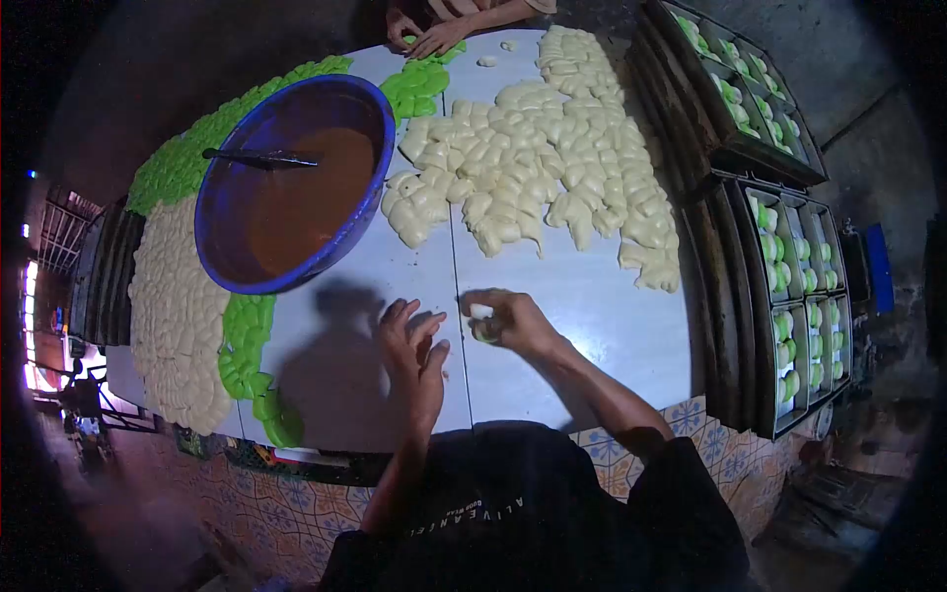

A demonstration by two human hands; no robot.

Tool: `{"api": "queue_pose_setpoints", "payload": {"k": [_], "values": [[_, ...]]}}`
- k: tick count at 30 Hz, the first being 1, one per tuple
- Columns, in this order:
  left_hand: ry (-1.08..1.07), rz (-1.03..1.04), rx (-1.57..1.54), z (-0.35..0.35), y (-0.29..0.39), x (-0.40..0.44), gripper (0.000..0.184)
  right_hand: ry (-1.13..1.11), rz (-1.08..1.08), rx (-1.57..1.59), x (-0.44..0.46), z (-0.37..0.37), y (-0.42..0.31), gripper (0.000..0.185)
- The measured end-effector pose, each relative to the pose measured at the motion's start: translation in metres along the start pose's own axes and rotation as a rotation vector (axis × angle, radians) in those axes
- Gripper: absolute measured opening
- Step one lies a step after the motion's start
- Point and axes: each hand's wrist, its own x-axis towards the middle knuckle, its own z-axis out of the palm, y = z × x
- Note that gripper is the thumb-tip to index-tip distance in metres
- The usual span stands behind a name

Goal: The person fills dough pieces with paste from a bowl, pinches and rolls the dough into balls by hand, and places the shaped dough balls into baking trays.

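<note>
Over the near middle of the table, my right hand (518, 324) is closed around a small dough piece (481, 312). Its white end shows between the fingers, with a bit of green below; the rest is hidden in the palm. My left hand (414, 357) is held just to the left, fingers apart and nothing in them. Beyond both hands lies a wide spread of pale dough pieces (513, 148). To the left of my left hand is a strip of green dough pieces (247, 340).
A blue basin (380, 187) of brown liquid, with a dark-handled tool (261, 158) in it, stands at left. More pale dough (178, 306) and green dough (227, 123) lie beyond it. Stacked trays (779, 419) with green-and-white dough stand at right. Another person's hands (434, 39) work at the far edge.
</note>
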Motion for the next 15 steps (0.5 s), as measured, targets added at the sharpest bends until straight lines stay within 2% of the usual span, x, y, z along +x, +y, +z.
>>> {"api": "queue_pose_setpoints", "payload": {"k": [1, 2, 3, 5, 6, 7, 9, 10, 11, 12, 13, 15], "values": [[-0.012, -0.035, 0.025, -0.003, -0.009, 0.009, 0.069, -0.119, 0.12, -0.016, 0.007, -0.007, 0.006, 0.035], [0.051, 0.011, 0.065, -0.005, -0.013, 0.015, 0.048, -0.014, -0.108, 0.043, 0.014, -0.004, 0.018, 0.033], [0.058, 0.019, 0.063, -0.009, -0.016, 0.02, 0.048, 0.118, -0.082, 0.135, 0.015, -0.004, 0.029, 0.029], [-0.005, 0.071, 0.29, -0.015, -0.018, 0.03, 0.031, 0.224, 0.028, 0.055, 0.039, -0.023, 0.018, 0.034], [0.059, -0.028, 0.09, -0.007, -0.02, 0.032, 0.019, 0.238, -0.039, -0.127, 0.045, -0.04, -0.022, 0.031], [0.061, -0.022, 0.093, -0.001, -0.029, 0.033, 0.019, 0.132, -0.126, -0.349, 0.065, -0.055, -0.027, 0.026], [-0.047, -0.037, -0.04, 0.009, -0.048, 0.032, 0.022, 0.209, -0.241, -0.796, 0.109, -0.061, -0.009, 0.023], [-0.114, 0.052, 0.088, 0.012, -0.046, 0.033, 0.023, 0.215, -0.246, -0.794, 0.122, -0.061, -0.007, 0.023], [-0.138, 0.117, 0.149, 0.015, -0.042, 0.031, 0.02, 0.235, -0.22, -1.019, 0.134, -0.062, -0.006, 0.022], [-0.107, 0.036, 0.069, 0.019, -0.036, 0.03, 0.018, 0.256, -0.191, -1.245, 0.145, -0.062, -0.004, 0.022], [-0.075, -0.047, -0.012, 0.02, -0.033, 0.027, 0.017, 0.261, -0.197, -1.246, 0.153, -0.058, 0.004, 0.022], [-0.048, -0.068, -0.021, 0.007, -0.041, 0.026, 0.017, 0.35, -0.294, -1.343, 0.161, -0.047, 0.013, 0.016]]}}
